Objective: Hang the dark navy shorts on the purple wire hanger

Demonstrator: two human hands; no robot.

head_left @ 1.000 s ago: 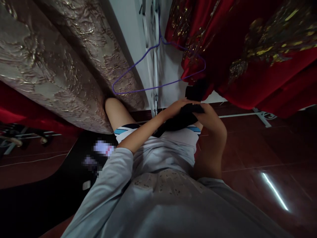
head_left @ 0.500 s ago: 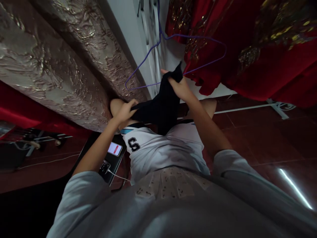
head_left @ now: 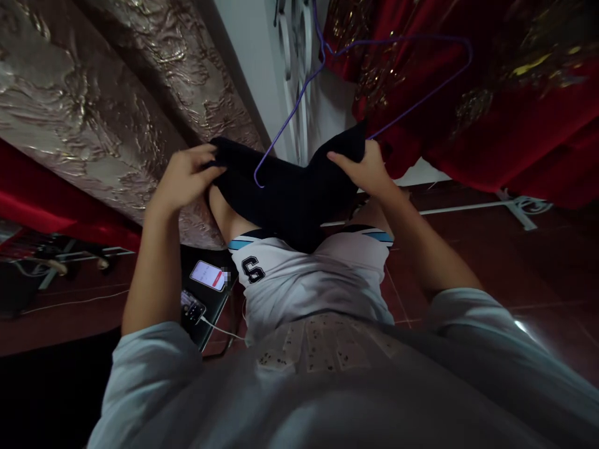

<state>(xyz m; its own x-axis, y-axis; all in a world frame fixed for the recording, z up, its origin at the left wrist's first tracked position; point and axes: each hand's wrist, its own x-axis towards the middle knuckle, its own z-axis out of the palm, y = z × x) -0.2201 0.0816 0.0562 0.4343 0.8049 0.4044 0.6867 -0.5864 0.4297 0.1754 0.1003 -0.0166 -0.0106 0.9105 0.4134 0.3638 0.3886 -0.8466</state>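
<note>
The black garment (head_left: 290, 196) is in the middle of the frame, held up over the person's knees. The left hand (head_left: 185, 178) is closed on its left edge. The right hand (head_left: 369, 169) is closed on its right edge. A purple wire hanger (head_left: 291, 116) hangs down in front, and its low corner lies against the garment. Red cloth with gold (head_left: 491, 125) fills the upper right. Two phones (head_left: 208, 275) lie at the lower left, beside the white shorts (head_left: 318, 280).

Pale grey sleeves (head_left: 154, 368), white shorts (head_left: 309, 280) with black numeral (head_left: 253, 270) and blue-edged hems.
</note>
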